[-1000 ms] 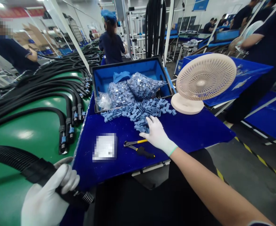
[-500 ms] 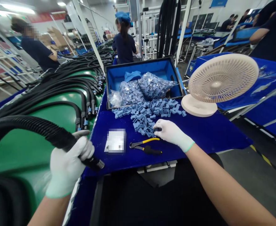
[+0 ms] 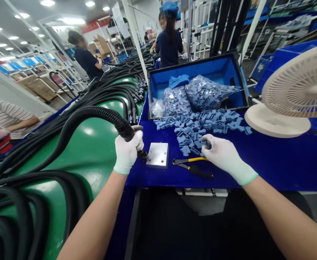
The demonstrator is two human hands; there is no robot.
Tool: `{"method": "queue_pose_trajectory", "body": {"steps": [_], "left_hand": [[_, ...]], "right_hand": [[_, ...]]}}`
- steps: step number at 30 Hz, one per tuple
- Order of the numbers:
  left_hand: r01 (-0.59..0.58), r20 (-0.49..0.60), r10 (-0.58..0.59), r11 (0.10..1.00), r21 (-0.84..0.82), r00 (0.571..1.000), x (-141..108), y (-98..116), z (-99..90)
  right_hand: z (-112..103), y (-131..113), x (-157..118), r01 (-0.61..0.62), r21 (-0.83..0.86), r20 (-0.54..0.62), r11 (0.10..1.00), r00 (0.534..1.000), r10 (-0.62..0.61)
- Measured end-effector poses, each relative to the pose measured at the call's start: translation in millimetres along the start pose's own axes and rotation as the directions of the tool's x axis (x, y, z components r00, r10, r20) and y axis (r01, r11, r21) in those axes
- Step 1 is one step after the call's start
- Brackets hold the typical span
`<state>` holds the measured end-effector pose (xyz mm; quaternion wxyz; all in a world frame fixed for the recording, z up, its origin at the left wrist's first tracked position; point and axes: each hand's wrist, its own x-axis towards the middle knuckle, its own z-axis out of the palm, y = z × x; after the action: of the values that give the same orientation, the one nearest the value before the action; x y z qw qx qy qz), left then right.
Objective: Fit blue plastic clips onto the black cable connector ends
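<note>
My left hand [image 3: 128, 150], in a white glove, is wrapped round the end of a black corrugated hose [image 3: 101, 112]. A small metal spring shows at the hose's tip, by the left edge of a silver metal block [image 3: 158, 150] with holes; whether they touch I cannot tell. My right hand [image 3: 223, 153], gloved too, is at the near right edge of a pile of blue plastic clips [image 3: 198, 126]. Its thumb and fingertips are pinched round one darker-looking blue clip [image 3: 207, 145]. Just left of that hand lie end-cutting pliers [image 3: 193, 168] with yellow and black handles.
Behind the pile stands a blue crate [image 3: 220, 68] with bags of clips [image 3: 209, 92]. A beige fan [image 3: 277, 121] stands at right. Many black hoses [image 3: 66, 180] lie on the green surface [image 3: 98, 144] at left. Several people are farther back.
The view has swung left. My left hand has brought the hose tip up to the metal block's edge. My right hand stays by the pile, a blue clip now showing in its fingers.
</note>
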<state>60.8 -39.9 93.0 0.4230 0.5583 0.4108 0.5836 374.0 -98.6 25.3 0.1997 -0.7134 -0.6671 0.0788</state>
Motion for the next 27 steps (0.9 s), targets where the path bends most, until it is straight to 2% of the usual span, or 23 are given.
{"method": "queue_pose_trajectory", "body": {"steps": [3, 5, 7, 10, 13, 16, 19, 22, 24, 27], "left_hand": [[0.020, -0.003, -0.020, 1.000, 0.017, 1.000, -1, -5, 2.3], [0.030, 0.002, -0.030, 0.999, 0.035, 1.000, -1, -9, 4.2], [0.028, -0.027, -0.026, 0.996, 0.086, 0.999, -2, -12, 6.0], [0.031, -0.098, -0.013, 0.983, 0.178, 0.995, -2, -15, 7.9], [0.052, -0.088, -0.040, 0.990, 0.133, 0.995, 0, -16, 8.0], [0.057, -0.053, -0.054, 0.997, 0.054, 0.997, 2, -17, 5.7], [0.067, -0.040, -0.065, 0.997, 0.047, 0.997, 3, -20, 1.8], [0.078, -0.036, -0.076, 0.996, 0.050, 0.996, 4, -23, -2.0], [0.078, -0.029, -0.077, 0.996, 0.047, 0.997, 5, -24, -3.8], [0.079, -0.017, -0.079, 0.996, 0.043, 0.997, 6, -25, -5.3]], "right_hand": [[-10, -7, -1, 0.037, 0.234, 0.042, 0.972, 0.998, -0.048], [-13, -13, -1, 0.087, 0.418, 0.060, 0.904, 0.991, -0.123], [-13, -23, 1, 0.128, 0.521, 0.058, 0.844, 0.981, -0.184], [-8, -42, 6, 0.210, 0.549, 0.074, 0.809, 0.952, -0.297], [-2, -66, 15, 0.299, 0.562, 0.075, 0.771, 0.910, -0.408], [4, -88, 23, 0.273, 0.647, 0.120, 0.712, 0.886, -0.449], [6, -103, 29, 0.269, 0.717, 0.143, 0.643, 0.846, -0.514], [7, -113, 32, 0.264, 0.677, 0.207, 0.687, 0.827, -0.522], [8, -118, 34, 0.254, 0.617, 0.246, 0.745, 0.837, -0.489], [10, -125, 38, 0.291, 0.564, 0.191, 0.773, 0.865, -0.465]]}}
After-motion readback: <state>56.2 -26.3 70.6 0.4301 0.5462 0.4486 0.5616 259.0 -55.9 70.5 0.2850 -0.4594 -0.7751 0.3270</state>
